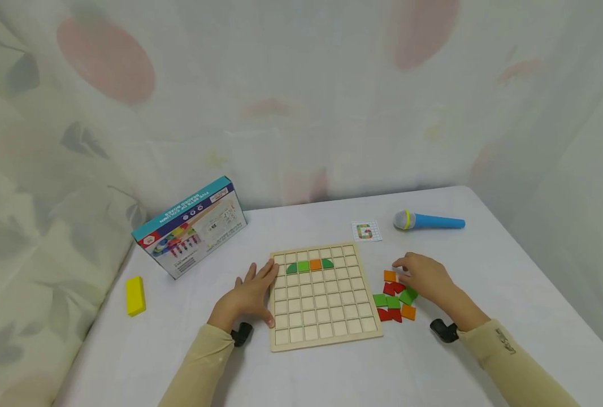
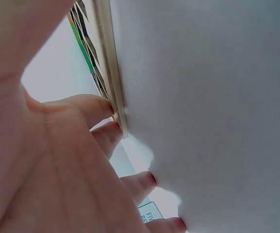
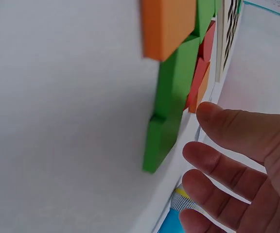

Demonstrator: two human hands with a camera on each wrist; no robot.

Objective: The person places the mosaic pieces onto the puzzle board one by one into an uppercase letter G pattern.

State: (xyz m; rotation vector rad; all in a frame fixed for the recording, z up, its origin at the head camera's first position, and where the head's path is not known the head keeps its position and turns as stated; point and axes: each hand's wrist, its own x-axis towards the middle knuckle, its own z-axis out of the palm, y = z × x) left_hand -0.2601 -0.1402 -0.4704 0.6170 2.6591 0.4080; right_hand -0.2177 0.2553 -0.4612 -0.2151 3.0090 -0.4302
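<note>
Wooden grid board touched at left edge by spread left hand. Orange square tile flanked by board and nearer right hand, fingers parted, nothing gripped.

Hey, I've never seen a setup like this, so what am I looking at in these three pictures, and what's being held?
There's no machine, just somebody working bare-handed. The wide picture is taken from the head, looking forward and down; the two close ones are taken from each wrist. On the white surface are a gridded wooden board with four colored pieces in it, loose tiles, a pattern card, a blue-handled microphone, a box and a yellow block. The left hand touches the board's left edge; the right hand is beside the loose tiles. Neither seems to hold anything.
</note>
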